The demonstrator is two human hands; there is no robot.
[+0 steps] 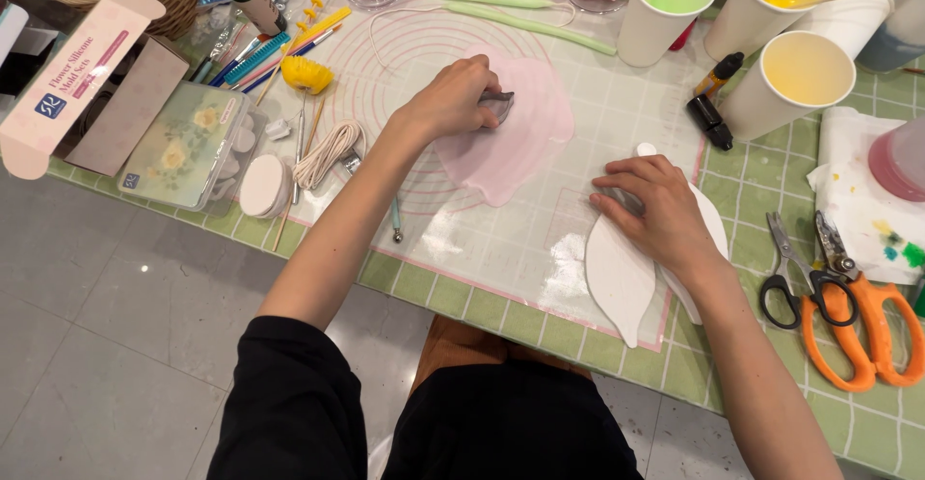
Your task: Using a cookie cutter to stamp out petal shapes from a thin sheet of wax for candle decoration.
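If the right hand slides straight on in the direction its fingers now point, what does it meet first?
The right hand points left across the translucent mat. First would probably be the lower edge of the flat pink rolled-out sheet; depth is unclear.

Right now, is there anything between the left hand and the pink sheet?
Only the metal cutter: the left hand presses it onto the pink sheet. The right hand rests apart on a white leaf-shaped mold.

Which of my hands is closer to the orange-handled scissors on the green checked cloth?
Right. Your right hand rests on the white leaf-shaped mould, just left of the orange-handled scissors. Your left hand is farther away, pressing a metal cutter into the flat pink clay sheet.
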